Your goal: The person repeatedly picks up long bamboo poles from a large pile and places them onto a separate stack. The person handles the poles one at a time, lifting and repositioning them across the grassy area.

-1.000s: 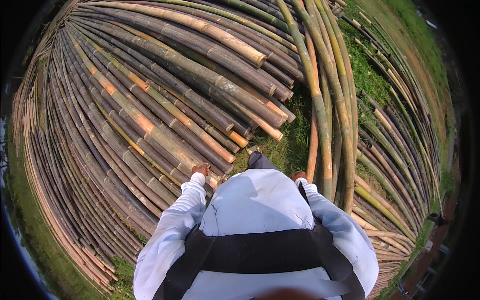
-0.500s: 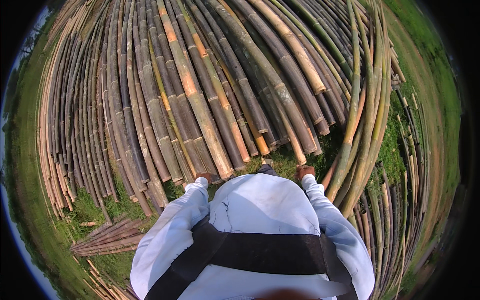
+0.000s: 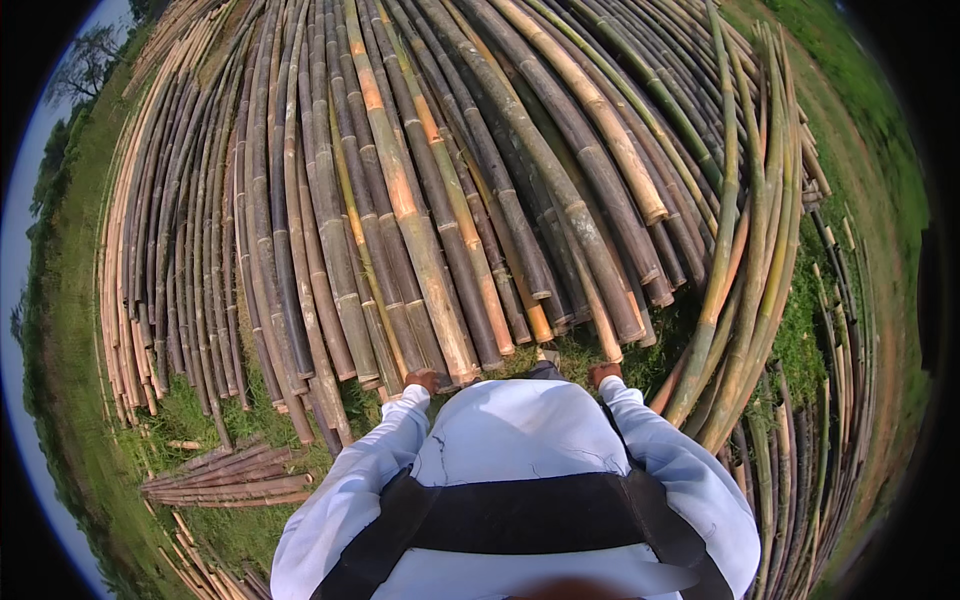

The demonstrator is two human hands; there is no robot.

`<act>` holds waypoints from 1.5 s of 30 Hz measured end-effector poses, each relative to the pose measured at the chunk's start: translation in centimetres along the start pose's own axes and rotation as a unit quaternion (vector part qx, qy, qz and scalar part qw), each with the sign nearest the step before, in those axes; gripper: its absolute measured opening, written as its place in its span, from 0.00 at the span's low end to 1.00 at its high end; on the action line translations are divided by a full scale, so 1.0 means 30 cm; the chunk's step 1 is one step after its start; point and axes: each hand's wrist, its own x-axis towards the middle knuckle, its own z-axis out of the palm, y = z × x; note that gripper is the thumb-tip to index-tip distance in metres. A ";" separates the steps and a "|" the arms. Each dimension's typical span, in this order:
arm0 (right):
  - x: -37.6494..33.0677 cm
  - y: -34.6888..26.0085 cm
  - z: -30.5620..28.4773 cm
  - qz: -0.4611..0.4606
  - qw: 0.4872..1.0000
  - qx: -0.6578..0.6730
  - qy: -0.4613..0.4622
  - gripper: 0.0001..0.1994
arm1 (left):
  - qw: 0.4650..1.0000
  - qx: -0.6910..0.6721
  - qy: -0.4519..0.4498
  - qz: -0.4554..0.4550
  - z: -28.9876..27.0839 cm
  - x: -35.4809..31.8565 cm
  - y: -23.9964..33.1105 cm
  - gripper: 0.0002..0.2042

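Note:
Long bamboo poles [image 3: 400, 200] lie side by side in front of me, their cut ends toward my body. My left hand [image 3: 422, 379] is closed beside the butt of a thick green-and-orange pole [image 3: 440, 315]. A small dark shape shows by its fingers, too small to name. Just below the cut end of a thin tan pole [image 3: 604, 335], my right hand [image 3: 605, 373] has its fingers curled; whether it touches that pole I cannot tell. White sleeves cover both arms, and my torso hides what lies below the hands.
Several long green poles [image 3: 745, 300] lean in a crossing bundle at my right. Short bamboo pieces [image 3: 230, 480] are heaped on grass [image 3: 180, 400] at the left. More thin poles [image 3: 800, 450] lie at the lower right.
The whole view has shifted, so the poles appear lower and further right. My right hand has moved slightly left relative to the thin tan pole's end. The poles appear to lie as before.

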 end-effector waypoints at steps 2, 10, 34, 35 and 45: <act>-0.024 -0.038 -0.050 -0.006 0.999 0.033 0.022 0.17 | 0.996 -0.088 -0.001 -0.024 0.007 -0.028 0.033 0.07; -0.385 -0.395 -0.400 -0.037 0.975 0.055 0.210 0.19 | 0.996 -0.053 0.055 -0.044 -0.014 -0.058 0.052 0.12; -0.298 -0.561 -0.518 -0.164 0.950 -0.263 0.038 0.40 | 0.992 0.034 0.110 -0.045 0.142 -0.440 -0.121 0.09; -0.301 -0.573 -0.514 -0.159 0.946 -0.280 0.035 0.40 | 0.993 0.031 0.109 -0.024 0.140 -0.437 -0.134 0.09; -0.341 -0.645 -0.463 -0.090 0.952 -0.282 0.071 0.56 | 0.995 -0.058 0.076 -0.011 0.108 -0.416 -0.211 0.11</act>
